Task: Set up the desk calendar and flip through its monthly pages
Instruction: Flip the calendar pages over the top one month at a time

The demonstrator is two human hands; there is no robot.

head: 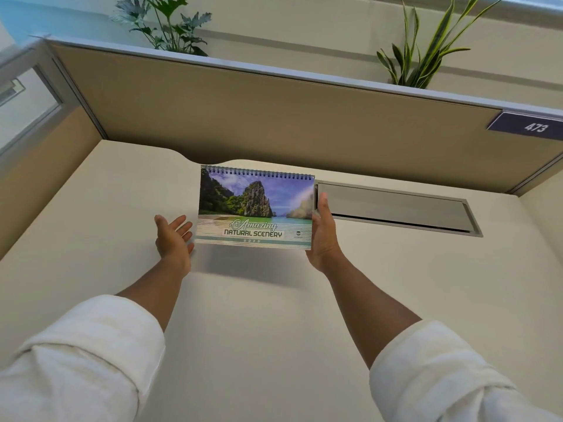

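The desk calendar is a spiral-bound booklet whose cover shows sea cliffs and the words "Amazing Natural Scenery". It is held upright above the cream desk, casting a shadow below it. My right hand grips its right edge, thumb on the front. My left hand hovers just left of the calendar's lower left corner, palm up, fingers spread, holding nothing.
A grey cable hatch is set into the desk right of the calendar. A tan partition walls off the back, with two plants above it and a plate marked 473 at right.
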